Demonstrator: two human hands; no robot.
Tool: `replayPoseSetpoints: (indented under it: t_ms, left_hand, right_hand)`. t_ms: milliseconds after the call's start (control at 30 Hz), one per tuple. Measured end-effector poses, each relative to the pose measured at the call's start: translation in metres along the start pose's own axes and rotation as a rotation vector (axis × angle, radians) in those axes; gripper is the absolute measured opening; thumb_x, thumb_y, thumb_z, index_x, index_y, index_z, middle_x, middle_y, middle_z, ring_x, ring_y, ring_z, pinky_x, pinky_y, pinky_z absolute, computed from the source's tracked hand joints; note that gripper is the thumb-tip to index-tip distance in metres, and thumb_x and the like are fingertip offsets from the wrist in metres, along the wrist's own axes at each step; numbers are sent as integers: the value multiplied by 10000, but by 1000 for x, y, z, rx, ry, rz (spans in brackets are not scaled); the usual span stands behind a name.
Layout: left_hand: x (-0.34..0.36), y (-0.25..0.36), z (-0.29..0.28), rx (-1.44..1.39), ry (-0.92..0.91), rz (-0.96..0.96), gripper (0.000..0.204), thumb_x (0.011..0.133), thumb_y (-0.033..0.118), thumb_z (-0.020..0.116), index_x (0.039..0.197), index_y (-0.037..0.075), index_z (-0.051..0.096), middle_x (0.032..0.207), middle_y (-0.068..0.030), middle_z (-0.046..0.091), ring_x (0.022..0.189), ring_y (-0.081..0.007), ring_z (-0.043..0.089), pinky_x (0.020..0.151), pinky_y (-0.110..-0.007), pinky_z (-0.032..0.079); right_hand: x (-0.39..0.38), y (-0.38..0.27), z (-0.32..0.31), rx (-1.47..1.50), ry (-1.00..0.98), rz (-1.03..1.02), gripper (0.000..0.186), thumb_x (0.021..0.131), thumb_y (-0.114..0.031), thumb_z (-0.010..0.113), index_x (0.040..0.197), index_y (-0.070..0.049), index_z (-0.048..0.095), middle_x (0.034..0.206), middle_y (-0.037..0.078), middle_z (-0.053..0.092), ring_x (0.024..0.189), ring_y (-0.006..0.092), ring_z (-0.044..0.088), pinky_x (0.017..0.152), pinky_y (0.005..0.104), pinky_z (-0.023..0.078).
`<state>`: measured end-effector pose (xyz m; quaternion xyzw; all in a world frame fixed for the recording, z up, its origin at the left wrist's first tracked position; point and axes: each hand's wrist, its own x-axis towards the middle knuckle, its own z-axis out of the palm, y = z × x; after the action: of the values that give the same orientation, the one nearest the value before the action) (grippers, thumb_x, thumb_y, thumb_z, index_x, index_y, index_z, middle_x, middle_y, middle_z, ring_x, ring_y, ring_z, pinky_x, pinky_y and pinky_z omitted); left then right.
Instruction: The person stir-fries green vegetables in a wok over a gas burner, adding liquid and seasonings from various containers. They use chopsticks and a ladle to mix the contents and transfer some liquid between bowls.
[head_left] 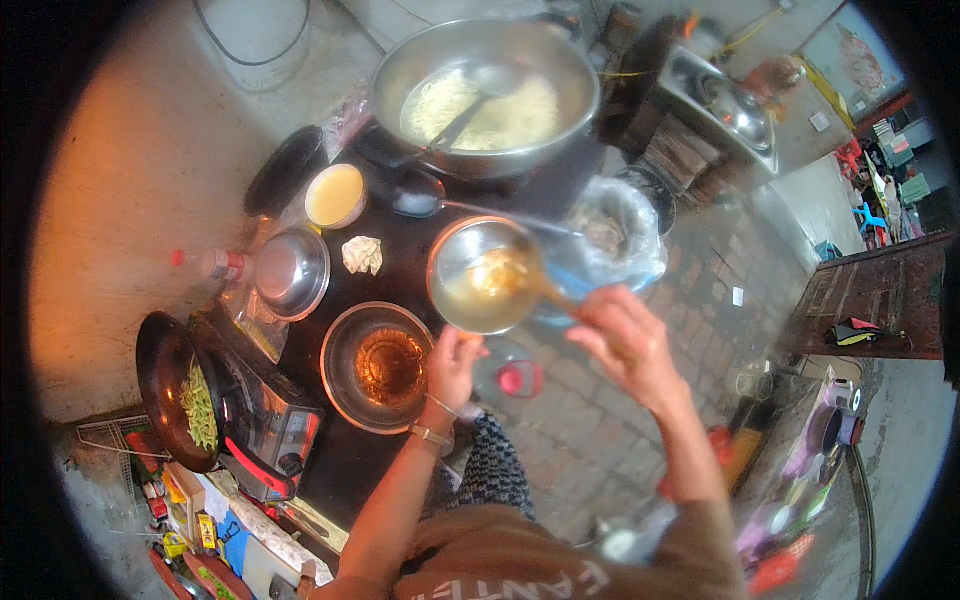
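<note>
Metal bowl [458, 245] at right edge of black table [402, 272]; left hand [455, 368], fingers pinched on near rim. Right hand [630, 338], fingers closed around handle of motion-blurred tool [556, 296], its head over bowl. Dark pan [345, 372] beside left wrist; large pot [560, 78] beyond.

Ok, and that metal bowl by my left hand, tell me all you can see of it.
The metal bowl is round and shiny, with an orange tint along its left rim. It is open toward the camera; pale liquid and a golden patch show inside. Your left hand grips its near rim, while a blurred brown-handled utensil in your right hand reaches into it. Whether anything supports it underneath is hidden.
</note>
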<state>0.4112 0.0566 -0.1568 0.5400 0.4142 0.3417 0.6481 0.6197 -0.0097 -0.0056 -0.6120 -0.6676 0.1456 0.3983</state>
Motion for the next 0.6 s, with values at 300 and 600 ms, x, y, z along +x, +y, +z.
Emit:
replayPoseSetpoints:
  t_ms: [300, 600]
  left_hand:
    - [-3, -6, -6, -113, -3, 8, 111, 876, 93, 481, 958, 23, 507, 814, -48, 573, 712, -120, 551, 671, -248, 449]
    - [-11, -2, -2, -203, -31, -19, 146, 885, 140, 508, 958, 14, 502, 794, -62, 569, 691, -111, 530, 645, -246, 440]
  right_hand:
    - [7, -22, 8, -18, -205, -46, 154, 770, -145, 632, 791, -12, 559, 797, 105, 517, 576, 306, 563, 492, 376, 466]
    - [23, -34, 44, 129, -167, -105, 137, 793, -134, 595, 809, 1, 573, 751, 124, 530, 604, 297, 580, 516, 380, 479]
